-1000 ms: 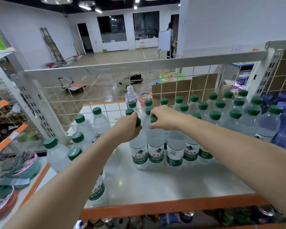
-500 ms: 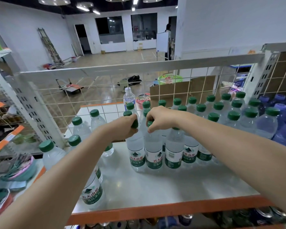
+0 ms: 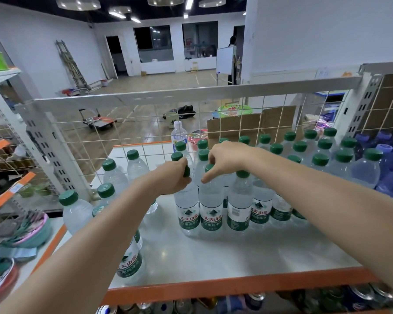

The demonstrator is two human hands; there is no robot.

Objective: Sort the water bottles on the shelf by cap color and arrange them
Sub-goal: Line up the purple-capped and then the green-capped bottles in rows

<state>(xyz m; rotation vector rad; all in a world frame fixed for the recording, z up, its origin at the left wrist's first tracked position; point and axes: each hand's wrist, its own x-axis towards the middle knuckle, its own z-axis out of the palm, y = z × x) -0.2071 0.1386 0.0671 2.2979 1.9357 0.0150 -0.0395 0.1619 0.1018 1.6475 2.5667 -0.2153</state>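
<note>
White metal shelf [image 3: 247, 252], orange front edge, wire-mesh back: stock of clear plastic water bottles with green caps. Main block [image 3: 304, 159] stands upright in rows at centre and right; a loose group [image 3: 114, 177] stands at left. My left hand [image 3: 170, 177]: fingers curled round the neck of the front-left bottle [image 3: 187, 214] of the block, just under its cap. My right hand [image 3: 227, 160]: fingers pinch the cap of the neighbouring bottle [image 3: 211, 211]. Both bottles upright on the shelf, touching. Purple-capped bottles [image 3: 388, 152] at far right.
</note>
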